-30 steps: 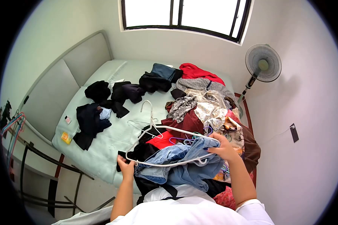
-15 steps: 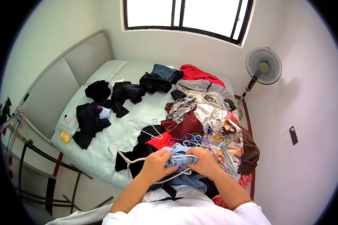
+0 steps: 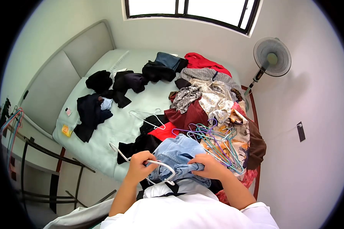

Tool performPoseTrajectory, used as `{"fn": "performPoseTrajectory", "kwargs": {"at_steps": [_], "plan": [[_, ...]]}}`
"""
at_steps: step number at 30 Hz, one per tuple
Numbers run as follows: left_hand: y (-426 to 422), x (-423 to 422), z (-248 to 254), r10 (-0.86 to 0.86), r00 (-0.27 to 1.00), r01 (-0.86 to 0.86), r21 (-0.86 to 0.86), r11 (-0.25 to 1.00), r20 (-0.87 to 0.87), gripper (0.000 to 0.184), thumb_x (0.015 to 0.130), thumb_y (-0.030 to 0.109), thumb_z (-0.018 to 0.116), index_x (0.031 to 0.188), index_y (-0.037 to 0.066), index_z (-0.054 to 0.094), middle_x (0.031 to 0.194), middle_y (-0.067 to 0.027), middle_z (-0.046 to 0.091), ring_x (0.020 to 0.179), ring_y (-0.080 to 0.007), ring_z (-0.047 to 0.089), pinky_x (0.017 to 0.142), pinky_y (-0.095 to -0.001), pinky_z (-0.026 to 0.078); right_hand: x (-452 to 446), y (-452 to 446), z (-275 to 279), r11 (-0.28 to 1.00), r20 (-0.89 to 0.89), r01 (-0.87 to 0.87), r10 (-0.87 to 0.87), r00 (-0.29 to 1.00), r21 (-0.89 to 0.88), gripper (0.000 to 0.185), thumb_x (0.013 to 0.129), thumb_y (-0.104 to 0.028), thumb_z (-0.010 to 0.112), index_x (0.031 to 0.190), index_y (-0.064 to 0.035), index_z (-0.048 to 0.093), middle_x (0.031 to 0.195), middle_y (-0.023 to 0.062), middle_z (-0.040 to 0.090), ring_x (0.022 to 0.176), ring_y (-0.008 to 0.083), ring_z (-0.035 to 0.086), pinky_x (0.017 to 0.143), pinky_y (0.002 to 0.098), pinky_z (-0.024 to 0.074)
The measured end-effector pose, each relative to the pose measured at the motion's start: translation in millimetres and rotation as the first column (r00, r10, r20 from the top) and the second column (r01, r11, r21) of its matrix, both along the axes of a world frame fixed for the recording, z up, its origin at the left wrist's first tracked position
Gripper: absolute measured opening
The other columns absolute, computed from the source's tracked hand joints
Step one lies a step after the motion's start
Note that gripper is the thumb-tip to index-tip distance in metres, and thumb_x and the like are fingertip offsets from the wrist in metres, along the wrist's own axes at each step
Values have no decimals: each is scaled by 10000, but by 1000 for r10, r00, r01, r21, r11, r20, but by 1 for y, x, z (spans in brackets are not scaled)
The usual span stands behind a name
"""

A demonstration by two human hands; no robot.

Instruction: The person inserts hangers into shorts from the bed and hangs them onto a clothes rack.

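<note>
At the jeans' [image 3: 177, 147] left side, the left hand [image 3: 140, 166] grips a white hanger [image 3: 163, 164], while the right hand [image 3: 210, 166] pinches their right edge, near colourful hangers [image 3: 219, 144].

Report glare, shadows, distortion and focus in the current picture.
Head view: window blown out white and bowed by wide-angle distortion; soft shadow beside the pedestal fan on the wall; corners black; held white hanger and denim garment fairly sharp.

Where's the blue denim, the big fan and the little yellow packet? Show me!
Blue denim [image 3: 180, 150]: head view, on the middle of its cloth.
Fan [image 3: 272, 58]: head view, on the centre of its round head.
Yellow packet [image 3: 67, 130]: head view, on its top face.
</note>
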State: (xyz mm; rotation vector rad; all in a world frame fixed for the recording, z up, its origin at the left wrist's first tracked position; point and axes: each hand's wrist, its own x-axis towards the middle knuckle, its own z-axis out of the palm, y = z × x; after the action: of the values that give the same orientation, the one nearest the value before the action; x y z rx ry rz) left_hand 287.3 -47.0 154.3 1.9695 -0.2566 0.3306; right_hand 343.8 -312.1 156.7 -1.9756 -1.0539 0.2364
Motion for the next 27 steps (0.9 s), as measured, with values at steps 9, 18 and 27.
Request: {"fn": "performPoseTrajectory", "kwargs": {"at_steps": [9, 18, 27], "plan": [[-21, -12, -12, -230, 972, 230, -6, 973, -50, 350, 520, 173, 805, 770, 52, 593, 495, 17, 302, 436, -91, 303, 416, -237, 246, -32, -1, -43, 974, 648, 19, -166, 744, 227, 343, 547, -89, 599, 887, -134, 607, 673, -9, 409, 638, 161, 429, 571, 294, 348], [-41, -10, -22, -183, 967, 196, 57, 979, -177, 443, 553, 224, 794, 917, 55, 608, 487, -3, 329, 418, -105, 345, 409, -247, 287, -32, 6, -49, 963, 522, 113, -228, 822, 243, 419, 466, -66, 623, 881, -126, 605, 670, 18, 426, 635, 204, 431, 581, 321, 345], [-51, -1, -34, -118, 981, 140, 139, 980, -155, 137, 668, 149, 692, 719, 78, 586, 454, -29, 381, 390, -151, 381, 399, -289, 296, -26, 13, -21, 994, -39, -92, 90, 995, -63, 376, 541, -106, 693, 892, -70, 562, 711, 78, 491, 682, 260, 477, 616, 347, 376]]}}
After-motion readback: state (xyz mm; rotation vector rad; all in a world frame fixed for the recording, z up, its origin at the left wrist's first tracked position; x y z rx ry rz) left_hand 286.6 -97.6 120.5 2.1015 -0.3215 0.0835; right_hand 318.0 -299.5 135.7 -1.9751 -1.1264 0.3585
